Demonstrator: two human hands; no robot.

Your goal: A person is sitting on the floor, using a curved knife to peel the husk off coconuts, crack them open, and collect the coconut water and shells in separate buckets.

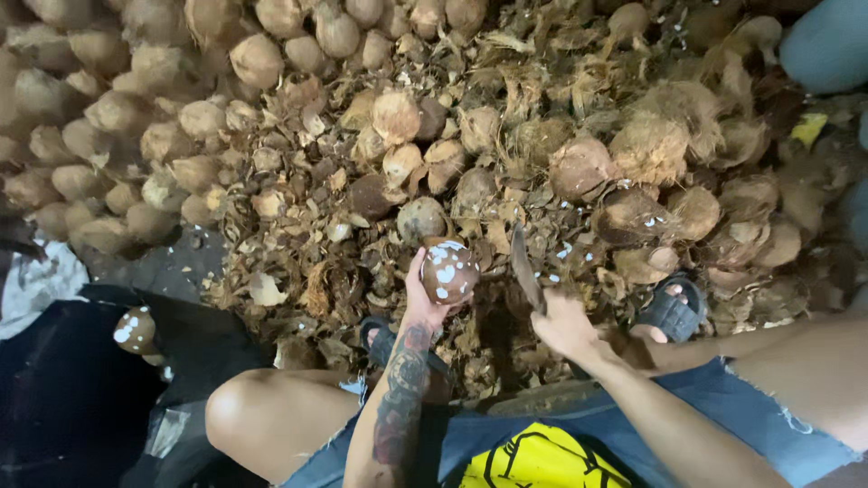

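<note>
Bare knees in denim shorts (pixel 687 407) frame a seated person amid heaped husks (pixel 298 271). Left hand (pixel 423 294) cups a half-peeled brown coconut (pixel 449 269), white chips showing, held above the floor between sandalled feet; right hand (pixel 565 325) is closed round the handle of a knife (pixel 524 264), blade pointing up beside the nut. Fingers wrapped round the shell sit close to the edge: a glancing cut off the hard, round surface could likely reach them, or the exposed knee below. Unpeeled coconuts (pixel 136 108) pile up at left.
</note>
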